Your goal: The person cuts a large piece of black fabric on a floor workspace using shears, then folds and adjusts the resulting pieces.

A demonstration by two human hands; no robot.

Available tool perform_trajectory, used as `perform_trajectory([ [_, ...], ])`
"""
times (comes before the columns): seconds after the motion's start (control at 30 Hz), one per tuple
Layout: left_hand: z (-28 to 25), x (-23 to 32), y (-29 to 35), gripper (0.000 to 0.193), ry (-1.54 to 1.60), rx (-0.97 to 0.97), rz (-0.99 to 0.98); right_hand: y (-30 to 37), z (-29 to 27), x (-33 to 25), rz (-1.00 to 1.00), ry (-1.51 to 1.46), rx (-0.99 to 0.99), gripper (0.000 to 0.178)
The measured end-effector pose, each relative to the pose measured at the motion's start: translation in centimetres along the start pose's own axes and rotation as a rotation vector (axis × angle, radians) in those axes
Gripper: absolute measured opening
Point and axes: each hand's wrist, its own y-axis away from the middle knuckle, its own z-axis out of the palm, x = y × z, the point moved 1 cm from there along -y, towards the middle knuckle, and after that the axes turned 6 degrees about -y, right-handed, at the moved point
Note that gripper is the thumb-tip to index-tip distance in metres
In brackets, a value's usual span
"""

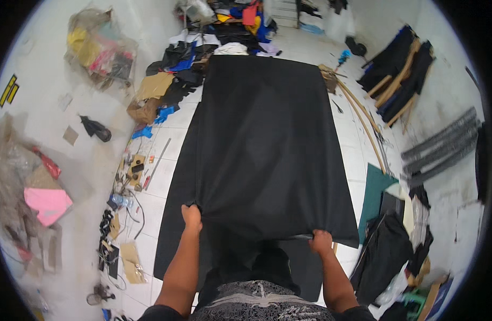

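Observation:
A large sheet of black fabric (pixel 267 128) stretches away from me over the floor. My left hand (pixel 192 216) is closed on its near left edge, and my right hand (pixel 321 242) grips the near edge toward the right corner. Between my hands the edge is lifted and sags a little, with creases running from the left grip. Under it lies another black layer (pixel 176 235), showing along the left side and below my hands. Whether the two layers are joined cannot be seen.
Heaped cloth scraps (pixel 165 85) line the far left wall. Tools and a metal ruler (pixel 157 163) lie left on the white tiles. Long wooden strips (pixel 364 117) run along the right, near a green sheet (pixel 372 192) and a black garment-like pile (pixel 382 257).

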Motion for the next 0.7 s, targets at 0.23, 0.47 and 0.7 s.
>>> perform_trajectory([
  [0.23, -12.5, -8.8, 3.2, 0.027, -0.043, -0.03, -0.094, 11.9, 3.0, -6.0, 0.102, 0.074, -0.065, 0.033],
  [0.47, -24.1, -11.1, 8.2, 0.022, -0.046, -0.016, -0.067, 24.8, 1.9, -5.7, 0.099, 0.009, 0.03, 0.023],
  [0.7, -31.0, -15.7, 16.7, 0.033, -0.052, -0.005, -0.024, 37.5, 3.9, -3.8, 0.103, 0.004, 0.021, 0.021],
])
